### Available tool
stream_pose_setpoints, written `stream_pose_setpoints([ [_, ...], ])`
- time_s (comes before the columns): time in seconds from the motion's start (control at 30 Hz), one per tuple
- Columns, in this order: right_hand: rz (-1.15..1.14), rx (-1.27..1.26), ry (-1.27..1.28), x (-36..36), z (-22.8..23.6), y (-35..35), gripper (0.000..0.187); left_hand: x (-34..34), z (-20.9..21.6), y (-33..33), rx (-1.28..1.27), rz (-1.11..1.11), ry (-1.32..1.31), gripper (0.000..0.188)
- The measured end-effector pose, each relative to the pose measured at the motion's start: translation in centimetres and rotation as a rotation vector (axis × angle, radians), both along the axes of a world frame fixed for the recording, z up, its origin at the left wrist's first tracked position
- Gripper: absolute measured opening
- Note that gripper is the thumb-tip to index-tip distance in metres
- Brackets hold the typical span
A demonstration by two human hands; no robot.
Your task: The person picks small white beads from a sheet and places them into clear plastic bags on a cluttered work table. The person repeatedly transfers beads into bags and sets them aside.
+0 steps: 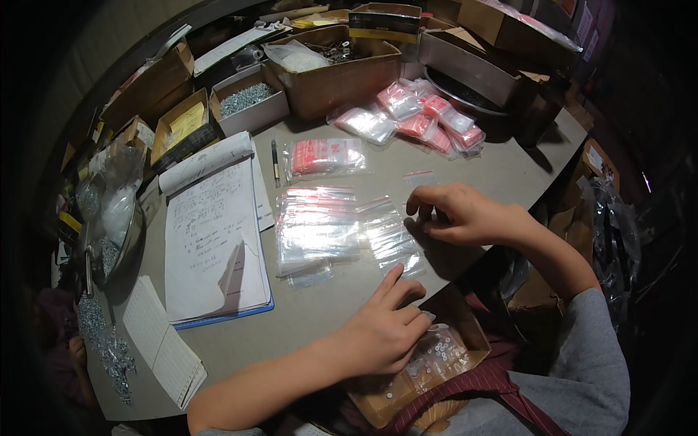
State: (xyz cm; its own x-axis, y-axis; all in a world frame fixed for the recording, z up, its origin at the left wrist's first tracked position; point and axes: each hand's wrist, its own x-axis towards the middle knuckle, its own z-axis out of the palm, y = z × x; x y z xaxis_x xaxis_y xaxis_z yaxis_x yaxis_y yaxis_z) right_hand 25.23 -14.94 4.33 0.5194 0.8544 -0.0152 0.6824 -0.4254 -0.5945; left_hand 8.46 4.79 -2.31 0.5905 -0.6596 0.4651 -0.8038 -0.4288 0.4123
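My right hand (465, 214) hovers at the right side of a loose row of clear zip bags (392, 236). Its fingers are bent and apart, with nothing visible between them. My left hand (385, 327) is over the edge of a cardboard box (476, 341) at my lap. Its index finger reaches to the lower end of the zip bags while the other fingers curl in; what they hold, if anything, is hidden. Small white washers (440, 349) lie in the box. Left of the row lies a thicker pile of clear zip bags (316, 229) with red-edged tops.
A packed bundle of bags (331, 156), a pen (275, 161) and a handwritten notepad (211, 240) lie on the table (240, 349). More bag packs (429, 116) sit farther back. Boxes of metal parts (247, 99) line the far edge; loose screws (105, 352) lie at left.
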Motion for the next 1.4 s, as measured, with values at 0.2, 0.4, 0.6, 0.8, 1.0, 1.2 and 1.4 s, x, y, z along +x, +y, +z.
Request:
stream_pose_setpoints([
  [0.2,-0.012,-0.068,-0.384,-1.2,-1.5,0.1,0.026,-0.1,0.0,0.1,0.024,-0.004,0.014,0.018],
  [0.4,-0.141,-0.175,-0.653,0.2,-2.2,-1.3,0.026,0.1,-0.3,-0.1,0.001,-0.011,0.000,0.019],
  [0.6,0.077,-0.294,-0.694,-0.4,-1.0,1.0,0.051,-0.1,0.1,0.2,0.024,-0.020,0.023,0.019],
  [0.8,0.011,-0.518,-0.621,1.7,-1.1,1.5,0.045,-0.1,0.2,0.2,-0.019,-0.019,0.043,0.018],
  [1.0,0.008,-0.016,-0.225,5.8,-0.1,1.0,0.034,0.1,0.2,0.0,-0.010,-0.019,0.022,0.019],
  [1.2,0.121,0.034,0.079,6.1,-0.6,2.9,0.046,-0.1,-0.3,0.1,-0.030,-0.020,0.006,0.020],
  [1.4,0.214,0.064,-0.117,4.7,-0.9,4.0,0.039,-0.1,-0.5,0.0,-0.067,-0.027,0.026,0.019],
])
